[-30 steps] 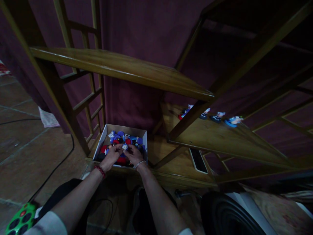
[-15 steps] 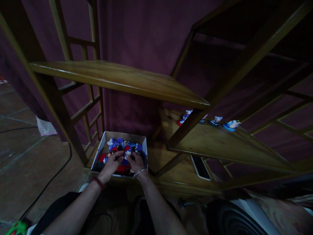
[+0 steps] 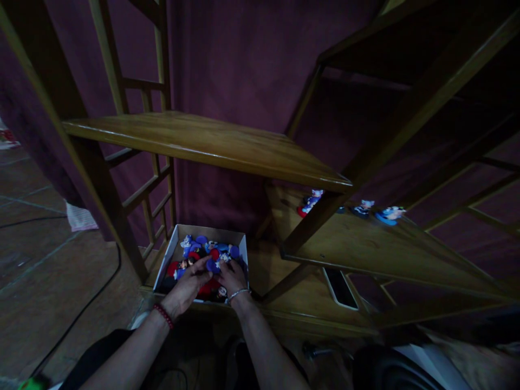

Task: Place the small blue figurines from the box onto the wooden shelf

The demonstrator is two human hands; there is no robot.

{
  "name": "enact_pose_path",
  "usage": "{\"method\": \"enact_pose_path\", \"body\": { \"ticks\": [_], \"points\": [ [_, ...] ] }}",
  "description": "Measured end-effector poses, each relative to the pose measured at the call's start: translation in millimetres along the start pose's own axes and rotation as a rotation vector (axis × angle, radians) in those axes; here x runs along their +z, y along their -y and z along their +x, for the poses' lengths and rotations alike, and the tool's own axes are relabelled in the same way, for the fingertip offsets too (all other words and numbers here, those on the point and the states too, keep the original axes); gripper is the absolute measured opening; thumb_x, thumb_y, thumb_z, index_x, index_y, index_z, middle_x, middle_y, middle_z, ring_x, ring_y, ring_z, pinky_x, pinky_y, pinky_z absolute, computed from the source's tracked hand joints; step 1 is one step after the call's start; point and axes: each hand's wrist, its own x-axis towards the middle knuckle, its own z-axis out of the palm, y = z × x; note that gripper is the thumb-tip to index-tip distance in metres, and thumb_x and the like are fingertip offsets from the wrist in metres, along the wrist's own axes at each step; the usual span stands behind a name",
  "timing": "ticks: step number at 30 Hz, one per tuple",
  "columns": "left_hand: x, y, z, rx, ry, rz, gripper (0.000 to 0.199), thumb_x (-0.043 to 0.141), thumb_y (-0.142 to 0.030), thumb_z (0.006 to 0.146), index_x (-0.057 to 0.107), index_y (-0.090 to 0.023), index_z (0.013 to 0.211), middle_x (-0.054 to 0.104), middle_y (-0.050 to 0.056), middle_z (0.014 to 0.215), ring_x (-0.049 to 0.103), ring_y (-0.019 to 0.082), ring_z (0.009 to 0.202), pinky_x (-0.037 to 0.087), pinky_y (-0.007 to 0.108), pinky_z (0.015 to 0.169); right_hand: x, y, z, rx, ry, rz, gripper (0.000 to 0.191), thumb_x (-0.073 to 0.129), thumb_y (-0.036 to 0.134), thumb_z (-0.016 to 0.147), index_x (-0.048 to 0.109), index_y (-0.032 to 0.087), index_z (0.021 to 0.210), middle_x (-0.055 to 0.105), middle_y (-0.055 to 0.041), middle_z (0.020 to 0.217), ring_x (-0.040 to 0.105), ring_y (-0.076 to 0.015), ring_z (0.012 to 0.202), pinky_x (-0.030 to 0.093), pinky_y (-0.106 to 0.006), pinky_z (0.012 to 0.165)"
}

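Observation:
A white-rimmed box (image 3: 166, 260) on the low shelf holds several small figurines with red, blue and purple bases. Over its front half, my left hand (image 3: 187, 286) has its fingers closed at the left edge of a blue-based figurine (image 3: 213, 264). My right hand (image 3: 232, 277) pinches the same figurine from the right, by its white and blue upper part. The figurine lies tilted between the two hands, above the others. A red bead bracelet is on my left wrist and a silver one on my right.
Above the box juts a wooden shelf board (image 3: 195, 135). Figurines (image 3: 390, 214) stand on the right shelf (image 3: 357, 244), partly behind a slanting post. A phone (image 3: 340, 288) lies lower right. A black cable (image 3: 87, 304) crosses the floor at left.
The view has shifted, so the shelves and box appear slightly lower and further right. The held figurine has turned, with its blue base now toward my left hand.

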Motion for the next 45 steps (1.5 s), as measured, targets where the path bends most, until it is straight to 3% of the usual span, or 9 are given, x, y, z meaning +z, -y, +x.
{"method": "enact_pose_path", "body": {
  "ticks": [4,10,15,19,22,30,38,45],
  "points": [
    [1.1,4.4,1.1,0.019,0.026,0.033,0.055,0.071,-0.017,0.057,0.057,-0.021,0.110,0.063,0.005,0.100,0.056,0.016,0.093,0.039,0.028,0.087,1.7,6.2,-3.7,0.051,-0.004,0.106,0.044,0.066,0.049,0.055,0.051,0.018,0.084,0.061,-0.0071,0.093,0.060,-0.0201,0.084,0.053,-0.031,0.065],
    [-0.5,7.6,2.7,0.059,0.007,0.059,0.058,0.070,-0.020,0.060,0.053,-0.020,0.115,0.062,0.007,0.101,0.055,0.018,0.095,0.039,0.032,0.089,0.4,11.0,-7.6,0.045,-0.017,0.043,0.042,0.066,0.047,0.057,0.052,0.018,0.083,0.060,-0.0056,0.092,0.060,-0.0179,0.079,0.052,-0.028,0.059],
    [-3.4,6.7,3.8,0.049,0.016,0.059,0.053,0.069,-0.021,0.061,0.055,-0.019,0.112,0.061,0.007,0.103,0.055,0.018,0.097,0.039,0.034,0.090,-3.0,14.0,-7.1,0.036,-0.045,-0.201,0.034,0.061,0.045,0.062,0.055,0.018,0.080,0.060,-0.0029,0.078,0.058,-0.0153,0.066,0.049,-0.025,0.053],
    [-2.5,5.7,2.6,0.035,0.016,0.040,0.055,0.070,-0.018,0.059,0.055,-0.020,0.113,0.061,0.007,0.104,0.054,0.019,0.098,0.038,0.034,0.092,-7.8,19.0,-5.1,-0.091,-0.060,-0.448,0.025,0.057,0.041,0.066,0.060,0.018,0.075,0.063,-0.0026,0.074,0.057,-0.0159,0.070,0.046,-0.028,0.064],
    [0.9,3.1,0.0,0.021,0.034,0.005,0.056,0.070,-0.017,0.058,0.056,-0.020,0.112,0.060,0.007,0.106,0.054,0.018,0.099,0.037,0.035,0.093,-10.6,21.0,-4.7,-0.144,-0.060,-0.506,0.024,0.057,0.040,0.066,0.061,0.018,0.073,0.063,-0.0018,0.073,0.057,-0.0158,0.070,0.044,-0.028,0.067],
    [8.2,-7.5,-5.8,-0.005,0.057,-0.072,0.055,0.069,-0.012,0.060,0.055,-0.018,0.113,0.063,0.006,0.099,0.057,0.017,0.092,0.039,0.034,0.092,-12.0,18.0,-2.6,-0.038,-0.019,-0.301,0.030,0.059,0.041,0.062,0.060,0.016,0.078,0.057,0.0014,0.060,0.051,-0.0117,0.055,0.040,-0.021,0.048],
    [4.7,-8.1,-7.8,0.007,0.073,-0.102,0.053,0.065,-0.009,0.063,0.054,-0.019,0.113,0.061,0.004,0.102,0.055,0.016,0.098,0.040,0.033,0.093,-12.0,20.6,-1.1,-0.023,0.050,-0.225,0.034,0.062,0.036,0.058,0.060,0.018,0.087,0.059,0.0024,0.066,0.052,-0.0105,0.059,0.041,-0.021,0.054],
    [6.8,-9.2,-8.1,-0.007,0.068,-0.079,0.045,0.064,-0.006,0.063,0.058,-0.018,0.106,0.062,0.004,0.099,0.056,0.016,0.095,0.040,0.033,0.091,-12.1,22.0,-0.9,0.000,0.058,-0.178,0.033,0.064,0.033,0.053,0.059,0.016,0.081,0.059,0.0028,0.064,0.052,-0.0107,0.060,0.039,-0.022,0.054]
  ]
}}
